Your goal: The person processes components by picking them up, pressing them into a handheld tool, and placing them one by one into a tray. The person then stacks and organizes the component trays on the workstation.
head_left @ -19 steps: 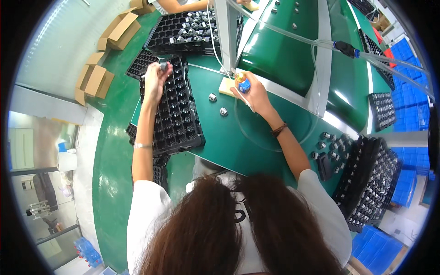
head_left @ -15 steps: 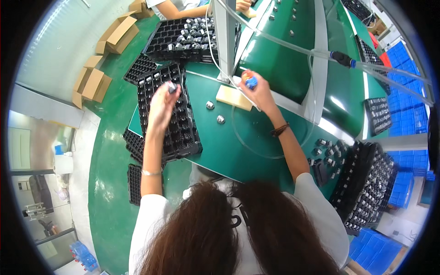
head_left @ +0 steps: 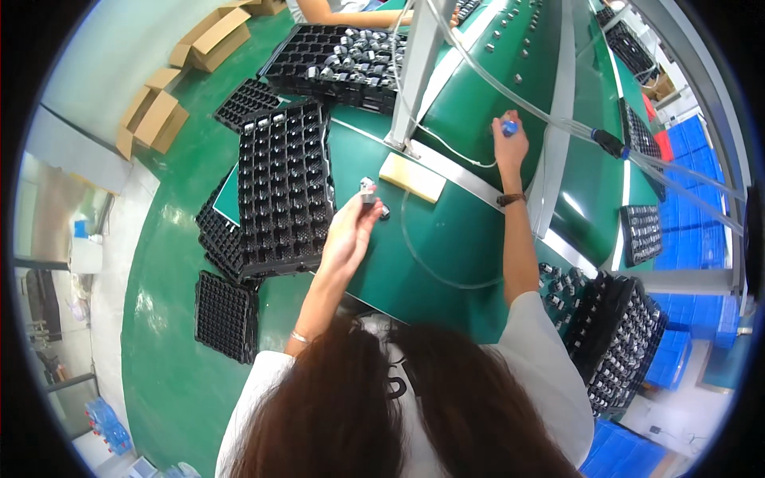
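My left hand (head_left: 347,236) is over the green table with its fingers closed on a small silver metal part (head_left: 369,197). Beside its fingertips are two similar parts: one silver part (head_left: 366,182) just beyond, and another (head_left: 385,213) to the right, partly hidden. My right hand (head_left: 511,150) reaches out over the green conveyor belt (head_left: 470,103), its fingers wrapped round a small object with a blue end (head_left: 510,127). The rest of that object is hidden in my grip. Left of my left hand, a black compartment tray (head_left: 285,191) lies tilted, with small parts in its pockets.
A yellow foam block (head_left: 413,178) lies by a metal post (head_left: 414,80) with clear tubes. Another black tray (head_left: 335,68) with a heap of parts stands at the far left, near another person's arm (head_left: 362,16). Stacked trays (head_left: 625,334) and loose parts are at right.
My left hand has moved right from above the tray to the loose parts on the table. My right hand has gone right, from near the foam block to over the belt, keeping the blue-ended object.
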A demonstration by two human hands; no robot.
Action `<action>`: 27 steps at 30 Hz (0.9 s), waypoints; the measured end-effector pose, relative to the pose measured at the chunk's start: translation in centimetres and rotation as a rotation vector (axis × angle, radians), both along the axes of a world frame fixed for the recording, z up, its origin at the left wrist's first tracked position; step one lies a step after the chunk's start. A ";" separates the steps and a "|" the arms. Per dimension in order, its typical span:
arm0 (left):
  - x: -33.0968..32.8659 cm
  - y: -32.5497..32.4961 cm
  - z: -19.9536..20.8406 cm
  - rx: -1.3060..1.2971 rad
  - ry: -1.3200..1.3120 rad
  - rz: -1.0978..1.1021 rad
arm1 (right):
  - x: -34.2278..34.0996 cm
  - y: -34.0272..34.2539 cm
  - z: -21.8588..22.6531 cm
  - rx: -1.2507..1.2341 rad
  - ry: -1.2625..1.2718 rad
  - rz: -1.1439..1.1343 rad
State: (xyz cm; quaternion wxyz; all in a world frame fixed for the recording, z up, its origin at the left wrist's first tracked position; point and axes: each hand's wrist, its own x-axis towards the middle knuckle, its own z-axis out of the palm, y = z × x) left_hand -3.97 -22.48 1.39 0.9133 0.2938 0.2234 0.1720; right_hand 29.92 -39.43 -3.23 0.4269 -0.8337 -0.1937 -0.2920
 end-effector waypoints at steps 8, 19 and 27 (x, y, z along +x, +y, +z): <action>1.6 -2.3 1.3 0.426 0.042 -0.128 | -15.0 3.1 5.4 0.651 0.861 0.785; 1.3 -3.3 1.6 0.487 0.037 -0.085 | -21.0 3.4 5.9 0.480 0.828 1.094; 0.7 -0.2 0.4 0.777 0.110 -0.012 | -20.3 4.5 5.7 0.448 0.724 0.899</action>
